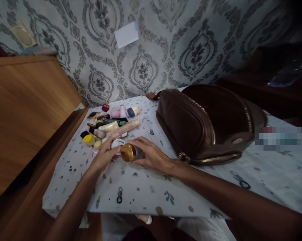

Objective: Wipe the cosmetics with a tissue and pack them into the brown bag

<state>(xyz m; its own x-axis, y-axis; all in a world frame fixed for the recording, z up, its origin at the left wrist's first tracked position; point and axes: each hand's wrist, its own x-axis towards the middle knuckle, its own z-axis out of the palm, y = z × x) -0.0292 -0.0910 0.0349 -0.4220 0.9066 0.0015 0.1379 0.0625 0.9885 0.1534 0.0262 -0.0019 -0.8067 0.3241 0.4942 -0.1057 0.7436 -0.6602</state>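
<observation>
My right hand (151,154) is wrapped round a small bottle with a shiny gold cap (128,152), its cap end facing me, just above the patterned white cloth (141,190). My left hand (106,156) rests beside the bottle's cap, fingers curled, touching a white round item (117,143) on the cloth; whether it grips that item I cannot tell. Just beyond both hands lies a cluster of cosmetics: a long beige tube (124,129), a cream tube (109,126), a yellow-lidded pot (88,139), a red pot (105,107) and a blue-capped jar (133,111).
A large brown leather bag (203,124) with gold zips lies on the cloth to the right of the hands. A wooden cabinet (22,110) stands at the left. Patterned wallpaper (166,50) rises behind the table. Dark furniture fills the far right.
</observation>
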